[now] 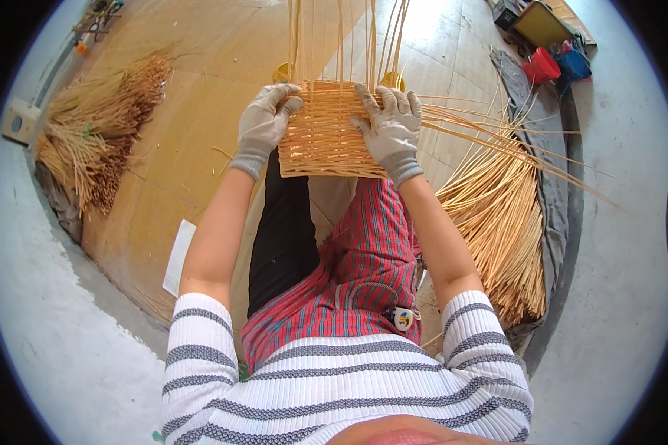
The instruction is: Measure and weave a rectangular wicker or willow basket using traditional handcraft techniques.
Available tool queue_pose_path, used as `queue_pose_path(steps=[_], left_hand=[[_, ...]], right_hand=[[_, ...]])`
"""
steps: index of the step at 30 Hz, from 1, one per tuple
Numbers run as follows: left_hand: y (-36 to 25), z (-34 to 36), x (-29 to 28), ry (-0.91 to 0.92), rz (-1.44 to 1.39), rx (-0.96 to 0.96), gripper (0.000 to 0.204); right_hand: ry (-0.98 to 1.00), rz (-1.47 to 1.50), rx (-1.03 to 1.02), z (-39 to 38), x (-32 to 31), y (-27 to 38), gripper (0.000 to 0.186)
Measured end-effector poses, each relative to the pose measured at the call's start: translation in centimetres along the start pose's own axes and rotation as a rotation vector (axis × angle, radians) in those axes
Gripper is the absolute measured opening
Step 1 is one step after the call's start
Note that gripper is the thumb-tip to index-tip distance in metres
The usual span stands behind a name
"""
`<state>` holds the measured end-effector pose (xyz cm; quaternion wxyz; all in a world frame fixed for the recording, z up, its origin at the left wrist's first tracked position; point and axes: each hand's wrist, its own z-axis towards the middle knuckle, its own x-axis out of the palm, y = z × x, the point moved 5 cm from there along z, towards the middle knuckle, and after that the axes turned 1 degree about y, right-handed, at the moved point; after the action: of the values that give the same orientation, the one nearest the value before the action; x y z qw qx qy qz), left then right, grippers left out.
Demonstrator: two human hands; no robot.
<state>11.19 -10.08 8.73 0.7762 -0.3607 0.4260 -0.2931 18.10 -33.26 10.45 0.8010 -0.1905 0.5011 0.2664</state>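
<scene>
A woven wicker panel [326,141] is held upright over my legs, with long loose stakes rising from its top edge and several thin strands trailing out to the right. My left hand [269,119], in a pale glove with a grey cuff, grips its upper left corner, thumb on the face and fingers at the edge. My right hand [388,126], gloved alike, holds the upper right part, fingers bent over the weave near the strands. Two yellow objects [280,73] show partly behind the panel.
A bundle of reeds [100,122] lies on the floor at left; another pile of pale strands [497,245] rests on grey cloth [557,222] at right. A red bucket [540,65] and blue bucket [571,63] are at upper right. A white flat piece [177,256] lies by my left forearm.
</scene>
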Motion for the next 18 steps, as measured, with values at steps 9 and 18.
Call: queue_pose_path(steps=[9,18], left_hand=[[-1.7,1.5,0.3,0.051,0.198,0.051,0.027],[-3.2,0.5,0.7,0.103,0.325,0.244,0.03]], right_hand=[[0.101,-0.063,0.034,1.8,0.9,-0.5,0.06],[-0.093,0.069,0.002,0.7,-0.1,-0.9,0.06]])
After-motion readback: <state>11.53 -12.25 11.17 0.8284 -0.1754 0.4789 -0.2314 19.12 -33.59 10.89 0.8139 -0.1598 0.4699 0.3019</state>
